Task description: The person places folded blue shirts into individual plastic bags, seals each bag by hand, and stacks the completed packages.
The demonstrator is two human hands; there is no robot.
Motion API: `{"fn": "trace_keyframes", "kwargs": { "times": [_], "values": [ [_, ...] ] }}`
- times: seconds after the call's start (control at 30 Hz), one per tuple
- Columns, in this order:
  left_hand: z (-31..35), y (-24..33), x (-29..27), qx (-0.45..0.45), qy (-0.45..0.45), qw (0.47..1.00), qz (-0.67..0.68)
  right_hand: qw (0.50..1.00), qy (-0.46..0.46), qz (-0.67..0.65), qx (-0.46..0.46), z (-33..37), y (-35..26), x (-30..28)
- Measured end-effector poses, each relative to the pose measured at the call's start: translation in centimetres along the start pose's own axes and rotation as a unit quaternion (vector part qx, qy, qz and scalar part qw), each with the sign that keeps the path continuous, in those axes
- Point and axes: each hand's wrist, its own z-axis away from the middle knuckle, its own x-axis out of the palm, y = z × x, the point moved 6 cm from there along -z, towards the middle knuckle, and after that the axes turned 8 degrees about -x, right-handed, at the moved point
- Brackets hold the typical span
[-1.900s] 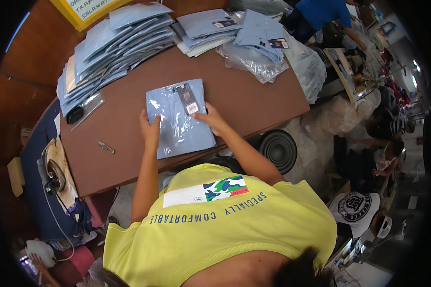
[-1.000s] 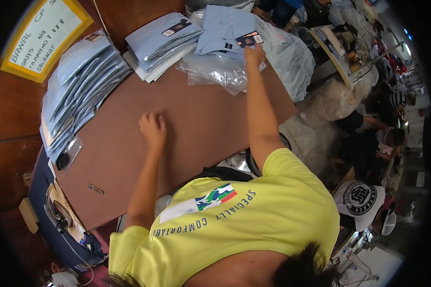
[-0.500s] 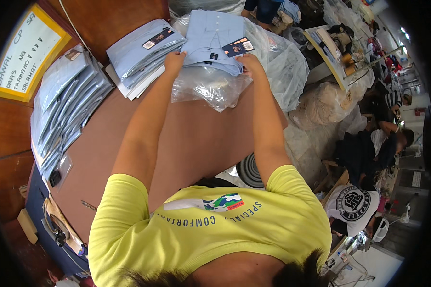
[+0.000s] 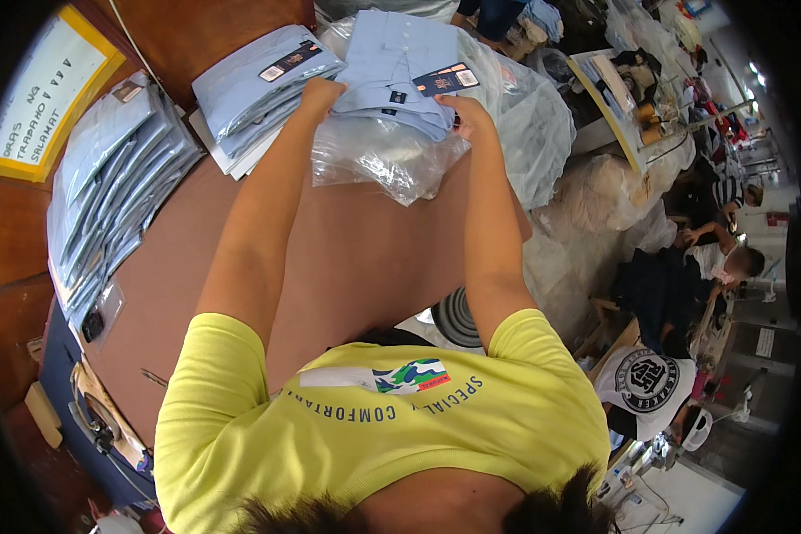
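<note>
At the upper centre of the frame, we held the folded blue shirt (image 4: 374, 58) by both sides, the fingers (image 4: 450, 101) of our left hand (image 4: 322, 96) and right hand (image 4: 469, 117) closed on its edges; clear plastic (image 4: 365, 158) lay just below on the brown counter (image 4: 374, 240).

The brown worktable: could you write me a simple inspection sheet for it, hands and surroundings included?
Surface: brown tabletop, partly covered.
Job's things: folded light-blue shirt with dark hang tags; two stacks of bagged shirts to its left.
Clutter: crumpled clear plastic at the shirt's near side; small metal tool at left.
Hands: left hand at the shirt's near left corner, right hand at its near right; grips partly hidden.
Cables: thin pale cord down the wooden wall.
Surroundings: yellow-framed sign left; co-workers right.
</note>
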Motion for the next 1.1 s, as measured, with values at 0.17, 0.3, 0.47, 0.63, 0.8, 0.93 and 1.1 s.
{"fn": "trace_keyframes", "kwargs": {
  "times": [0.17, 0.3, 0.47, 0.63, 0.8, 0.93, 1.1],
  "values": [
    [1.0, 1.4, -0.5, -0.03, -0.041, 0.999, 0.017, 0.979, -0.067, -0.187, -0.046, -1.1, -0.5, 0.6],
    [-0.4, 0.9, -1.1, -0.026, -0.041, 0.999, 0.004, 0.962, -0.072, -0.263, -0.01, -0.8, -0.4, 1.4],
    [0.3, 1.0, 0.5, -0.102, -0.078, 0.985, 0.116, 0.957, -0.073, -0.282, 0.012, -2.4, 0.4, -0.2],
    [-2.7, -2.8, 1.2, -0.092, -0.103, 0.968, 0.21, 0.989, -0.039, -0.101, -0.096, -1.6, 0.4, 1.1],
    [2.2, 1.7, -0.1, 0.086, -0.038, 0.993, 0.066, 0.974, -0.001, -0.011, -0.225, 0.9, -1.3, 0.0],
    [10.9, 4.2, -5.0, 0.192, 0.017, 0.981, -0.006, 0.965, -0.024, -0.094, -0.244, 7.2, -2.2, 1.5],
    [24.7, -5.6, -14.0, 0.205, 0.062, 0.971, 0.104, 0.954, -0.115, -0.175, -0.215, 19.9, 2.4, 8.3]
  ]
}}
